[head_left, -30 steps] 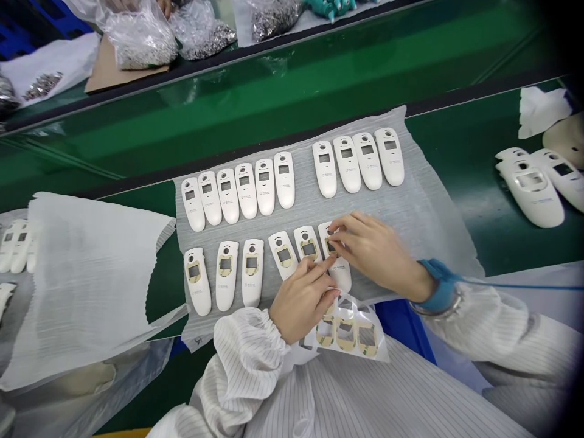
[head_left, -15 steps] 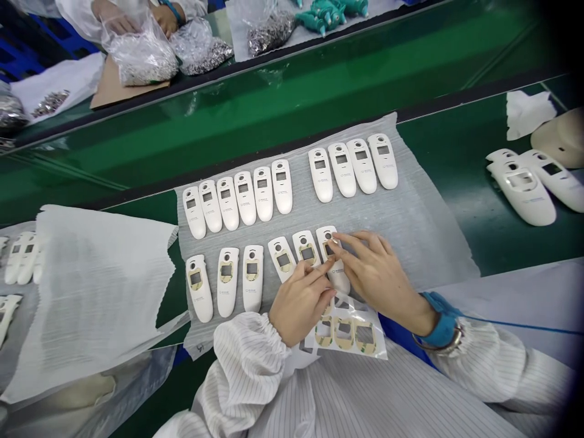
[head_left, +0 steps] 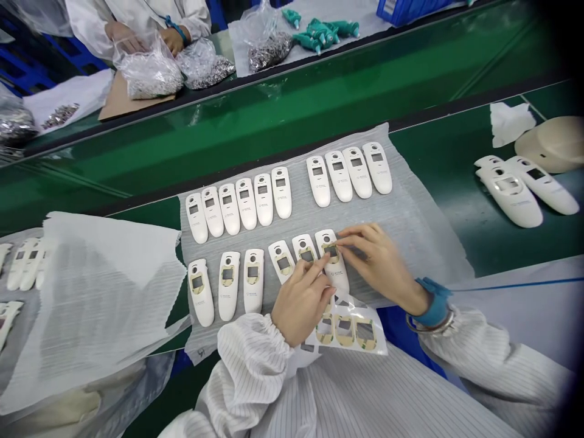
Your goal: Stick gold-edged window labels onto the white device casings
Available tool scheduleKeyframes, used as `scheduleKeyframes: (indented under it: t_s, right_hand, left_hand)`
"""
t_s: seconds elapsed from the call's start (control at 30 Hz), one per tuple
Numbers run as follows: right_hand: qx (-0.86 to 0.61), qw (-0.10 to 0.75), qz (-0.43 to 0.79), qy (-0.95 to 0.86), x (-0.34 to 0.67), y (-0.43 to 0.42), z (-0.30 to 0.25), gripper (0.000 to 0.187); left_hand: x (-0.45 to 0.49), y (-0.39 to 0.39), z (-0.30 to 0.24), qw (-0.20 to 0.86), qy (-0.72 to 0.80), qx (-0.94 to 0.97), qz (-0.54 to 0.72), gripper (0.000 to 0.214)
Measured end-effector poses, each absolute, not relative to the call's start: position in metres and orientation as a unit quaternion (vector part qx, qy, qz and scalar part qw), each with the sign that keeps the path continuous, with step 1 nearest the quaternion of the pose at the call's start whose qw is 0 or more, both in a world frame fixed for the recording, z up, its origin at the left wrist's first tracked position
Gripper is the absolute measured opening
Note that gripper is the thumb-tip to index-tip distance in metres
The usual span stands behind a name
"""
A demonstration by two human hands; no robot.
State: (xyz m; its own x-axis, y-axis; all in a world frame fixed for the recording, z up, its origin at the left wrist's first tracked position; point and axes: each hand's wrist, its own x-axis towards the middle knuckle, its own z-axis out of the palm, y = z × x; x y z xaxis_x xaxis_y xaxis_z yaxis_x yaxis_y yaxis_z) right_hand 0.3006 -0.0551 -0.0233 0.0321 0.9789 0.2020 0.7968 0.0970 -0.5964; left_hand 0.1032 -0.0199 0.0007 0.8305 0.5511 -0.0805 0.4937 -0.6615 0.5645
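Note:
Two rows of small white plastic device shells lie on a grey foam sheet [head_left: 410, 213]. My left hand [head_left: 303, 298] and my right hand [head_left: 376, 258] meet over the rightmost shell of the near row [head_left: 335, 267]. Their fingertips press a tan frame-shaped sticker around its display window. The other shells of the near row [head_left: 228, 285] carry the same tan stickers around their windows. The far row of shells [head_left: 249, 204] shows plain windows. A clear backing sheet with several tan stickers [head_left: 349, 328] lies by my lap, under my left hand. A blue strap [head_left: 433, 301] wraps my right wrist.
A folded white foam sheet [head_left: 95, 292] lies at the left, more shells [head_left: 20, 264] beyond it. Larger white shells [head_left: 515, 191] and a beige part [head_left: 554, 143] sit at the right. Across the green belt [head_left: 296, 103], another person's hands [head_left: 137, 38] handle bags of small metal parts.
Both hands stay on the same shell; my right fingers have slid slightly over the sticker. The view has tilted, so everything sits a bit lower and to the left.

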Motion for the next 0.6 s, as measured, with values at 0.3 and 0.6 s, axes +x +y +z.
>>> scheduleKeyframes:
  t_s: [0.3, 0.6]
  right_hand:
    - [-0.631, 0.179, 0.012, -0.755, 0.296, -0.061, -0.023, 0.021]
    - [-0.588, 0.176, 0.104, -0.783, 0.316, -0.056, -0.013, 0.024]
  left_hand:
    - [0.115, -0.017, -0.001, 0.176, 0.285, 0.942, 0.007, 0.022]
    - [0.103, -0.004, 0.010, 0.335, 0.309, 0.888, 0.060, 0.018]
